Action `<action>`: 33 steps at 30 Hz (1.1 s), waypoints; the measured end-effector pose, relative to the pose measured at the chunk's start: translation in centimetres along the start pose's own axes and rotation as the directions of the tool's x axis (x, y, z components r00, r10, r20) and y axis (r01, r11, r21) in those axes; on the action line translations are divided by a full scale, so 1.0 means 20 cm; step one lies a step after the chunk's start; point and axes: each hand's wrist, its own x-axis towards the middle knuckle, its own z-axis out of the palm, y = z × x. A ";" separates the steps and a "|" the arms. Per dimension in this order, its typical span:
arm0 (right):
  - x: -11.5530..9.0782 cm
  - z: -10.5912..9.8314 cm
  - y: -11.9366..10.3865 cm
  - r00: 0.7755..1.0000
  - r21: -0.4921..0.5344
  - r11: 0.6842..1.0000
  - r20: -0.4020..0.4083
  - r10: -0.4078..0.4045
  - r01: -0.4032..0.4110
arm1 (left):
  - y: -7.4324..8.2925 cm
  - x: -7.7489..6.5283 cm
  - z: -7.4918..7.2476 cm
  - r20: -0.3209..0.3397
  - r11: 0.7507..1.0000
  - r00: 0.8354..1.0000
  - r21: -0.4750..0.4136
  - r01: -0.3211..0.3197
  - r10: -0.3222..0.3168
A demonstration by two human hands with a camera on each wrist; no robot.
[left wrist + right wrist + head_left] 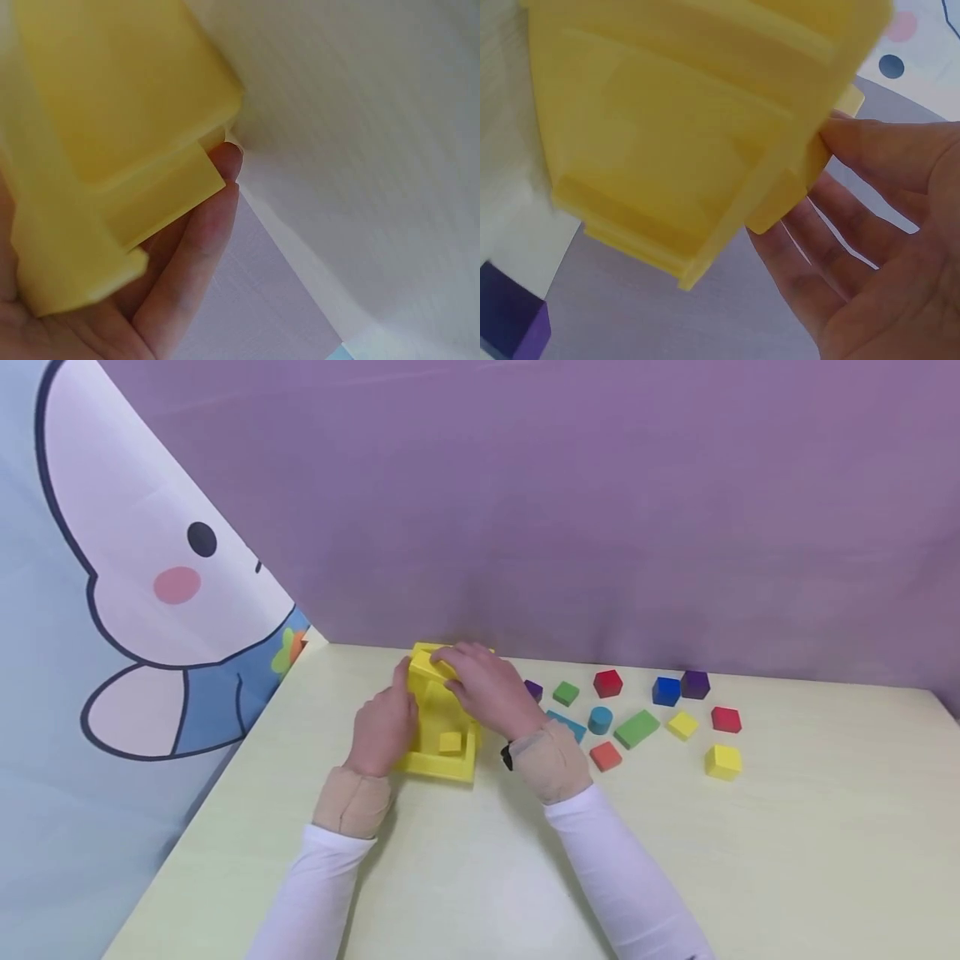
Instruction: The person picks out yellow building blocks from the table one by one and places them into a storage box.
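Observation:
A yellow plastic box (438,768) stands on the table, its inside facing up in the head view. My left hand (382,731) grips its left side; in the left wrist view the fingers (206,229) curl round the yellow edge. Over the box's far end, my right hand (495,689) pinches a yellow oblong block (426,667) between thumb and fingers. The right wrist view shows this block (776,202) against the box wall (652,127); whether it rests on the rim I cannot tell. A small yellow cube (450,743) lies inside near the front.
Several loose blocks lie right of the box, among them a green oblong (637,729), a blue cylinder (600,720), a red cube (608,683) and a yellow cube (723,762). A purple block (514,311) sits close by the box. Behind the table rises a purple backdrop (570,527).

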 end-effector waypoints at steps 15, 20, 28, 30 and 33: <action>0.07 0.08 0.03 0.997 -0.054 0.998 0.067 0.032 -0.029 | 0.02 0.00 0.00 0.004 0.999 1.000 0.029 0.021 -0.022; 0.10 0.11 0.05 0.995 -0.071 0.997 0.103 0.013 -0.006 | 0.02 -0.01 0.00 0.018 0.999 0.999 0.025 0.033 -0.034; 0.13 0.15 0.05 0.991 -0.095 0.995 0.136 0.014 -0.001 | 0.02 0.00 -0.01 0.010 0.999 0.999 0.009 0.035 -0.035; 0.14 0.15 0.05 0.991 -0.101 0.995 0.136 0.008 0.006 | 0.02 0.00 -0.01 0.009 0.999 0.999 0.013 0.035 -0.035; 0.15 0.16 0.05 0.991 -0.114 0.993 0.137 0.004 0.012 | 0.02 0.01 0.00 0.018 0.999 0.999 0.017 0.033 -0.033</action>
